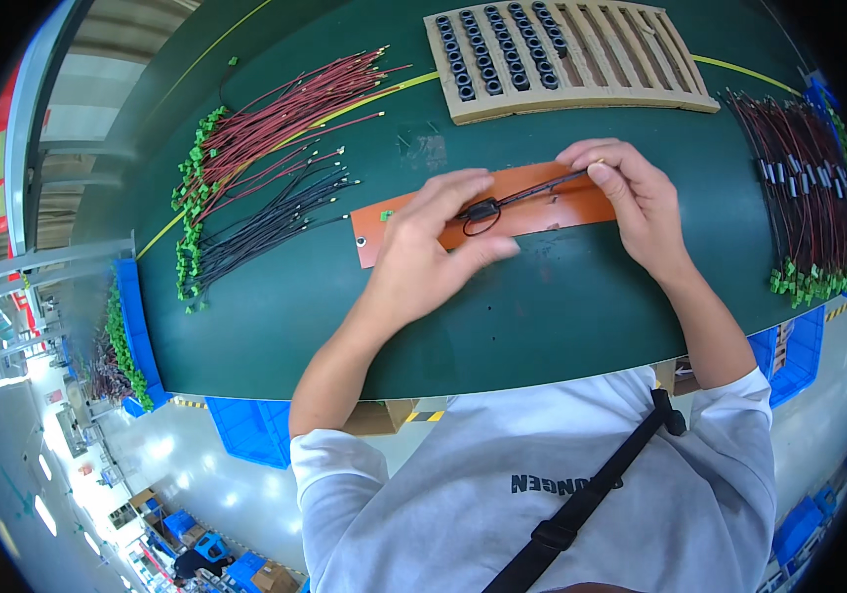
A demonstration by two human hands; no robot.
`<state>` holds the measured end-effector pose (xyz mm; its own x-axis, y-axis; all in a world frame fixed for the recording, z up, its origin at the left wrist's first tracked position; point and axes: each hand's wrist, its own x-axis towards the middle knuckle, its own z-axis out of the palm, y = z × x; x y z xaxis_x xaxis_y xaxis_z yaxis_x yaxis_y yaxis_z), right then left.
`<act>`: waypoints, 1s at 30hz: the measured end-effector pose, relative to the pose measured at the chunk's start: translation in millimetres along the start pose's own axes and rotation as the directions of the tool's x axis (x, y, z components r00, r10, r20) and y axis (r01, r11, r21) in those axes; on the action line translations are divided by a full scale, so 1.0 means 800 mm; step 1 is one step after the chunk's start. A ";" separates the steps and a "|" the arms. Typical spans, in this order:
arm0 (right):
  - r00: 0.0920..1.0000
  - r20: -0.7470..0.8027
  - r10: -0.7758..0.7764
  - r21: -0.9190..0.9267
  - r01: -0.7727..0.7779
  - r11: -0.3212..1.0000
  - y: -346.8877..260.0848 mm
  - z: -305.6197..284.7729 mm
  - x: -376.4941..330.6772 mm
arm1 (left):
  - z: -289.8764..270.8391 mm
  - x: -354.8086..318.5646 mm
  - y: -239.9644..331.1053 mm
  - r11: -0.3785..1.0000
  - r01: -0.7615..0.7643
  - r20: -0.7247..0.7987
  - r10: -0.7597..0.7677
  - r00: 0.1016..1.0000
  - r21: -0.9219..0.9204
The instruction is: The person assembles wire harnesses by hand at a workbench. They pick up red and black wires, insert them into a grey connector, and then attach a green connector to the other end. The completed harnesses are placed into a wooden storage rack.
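An orange board (369, 237) lies on the green table. Above it, a black ferrite core (481, 210) has dark wire threaded through it, with a small loop hanging below. My left hand (433, 232) is beside the core, thumb and fingers spread on either side of it. Between the thumb and fingers of my right hand (638, 193), the far ends of the wires (547, 186) are pinched, and the wires run fairly straight back to the core. A green connector (387, 214) shows at the board's left end; part of the wire is hidden by my left hand.
Bundles of red wires (290, 104) and black wires (265, 217) with green connectors lie at left. A wooden slotted tray (581, 99) holds several black cores at the back. Wires with grey cylinders (804, 178) lie at right. Blue bins (250, 430) stand below the table edge.
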<state>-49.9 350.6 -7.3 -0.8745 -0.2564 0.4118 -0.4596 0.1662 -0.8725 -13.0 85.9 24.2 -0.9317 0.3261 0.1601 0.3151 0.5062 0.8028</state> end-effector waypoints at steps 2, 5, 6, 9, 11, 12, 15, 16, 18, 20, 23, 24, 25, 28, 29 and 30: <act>0.999 0.036 0.017 0.039 -0.018 0.999 -0.001 0.003 -0.005 | -0.007 0.020 -0.008 0.920 0.186 0.109 -0.158 0.981 -0.344; 0.999 0.037 0.014 0.139 -0.019 0.990 -0.001 0.009 0.000 | 0.004 0.044 -0.021 0.946 0.168 0.206 -0.112 0.972 -0.277; 0.998 0.043 0.038 0.142 -0.044 0.989 -0.001 0.011 0.001 | 0.008 0.049 -0.022 0.962 0.146 0.240 -0.089 0.967 -0.232; 0.989 0.008 0.146 0.146 -0.146 0.979 0.001 0.014 -0.004 | 0.025 0.048 -0.026 0.943 0.161 0.178 -0.112 0.978 -0.290; 0.980 -0.012 0.198 0.252 -0.188 0.949 0.010 0.017 -0.007 | 0.035 0.043 -0.030 0.918 0.167 0.146 -0.121 0.982 -0.360; 0.975 -0.020 0.223 0.305 -0.206 0.930 0.013 0.019 -0.007 | 0.036 0.040 -0.030 0.918 0.169 0.141 -0.126 0.982 -0.357; 0.961 -0.001 0.276 0.289 -0.264 0.920 0.010 0.019 -0.007 | 0.043 0.036 -0.033 0.931 0.111 0.088 -0.086 0.992 -0.347; 0.962 0.012 0.271 0.279 -0.264 0.924 0.011 0.019 -0.006 | 0.042 0.036 -0.032 0.927 0.133 0.106 -0.102 0.989 -0.351; 0.959 0.006 0.284 0.313 -0.272 0.910 0.012 0.018 -0.009 | 0.038 0.037 -0.026 0.916 0.178 0.140 -0.135 0.981 -0.360; 0.958 0.009 0.287 0.333 -0.274 0.902 0.012 0.020 -0.008 | 0.038 0.037 -0.029 0.913 0.173 0.141 -0.129 0.982 -0.369; 0.955 0.016 0.295 0.343 -0.283 0.896 0.008 0.019 -0.007 | 0.035 0.039 -0.026 0.896 0.206 0.156 -0.156 0.975 -0.392; 0.953 0.017 0.304 0.355 -0.289 0.889 0.008 0.019 -0.007 | 0.034 0.039 -0.026 0.888 0.224 0.165 -0.170 0.972 -0.401; 0.951 0.018 0.309 0.369 -0.294 0.882 0.008 0.019 -0.007 | 0.034 0.039 -0.026 0.895 0.208 0.163 -0.154 0.974 -0.394; 0.953 0.027 0.302 0.328 -0.294 0.898 0.008 0.018 -0.007 | 0.033 0.040 -0.028 0.906 0.174 0.158 -0.120 0.980 -0.387; 0.954 0.024 0.299 0.333 -0.289 0.898 0.008 0.018 -0.006 | 0.034 0.040 -0.028 0.903 0.171 0.154 -0.119 0.981 -0.394; 0.955 0.021 0.296 0.337 -0.285 0.897 0.008 0.019 -0.006 | 0.034 0.039 -0.028 0.900 0.169 0.150 -0.117 0.982 -0.401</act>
<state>-46.1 338.8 -19.0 -0.9678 -0.2157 0.1298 -0.1108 -0.0982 -0.9890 -44.3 106.5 -4.8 -0.9245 0.3805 -0.0231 0.0540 0.1906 0.9802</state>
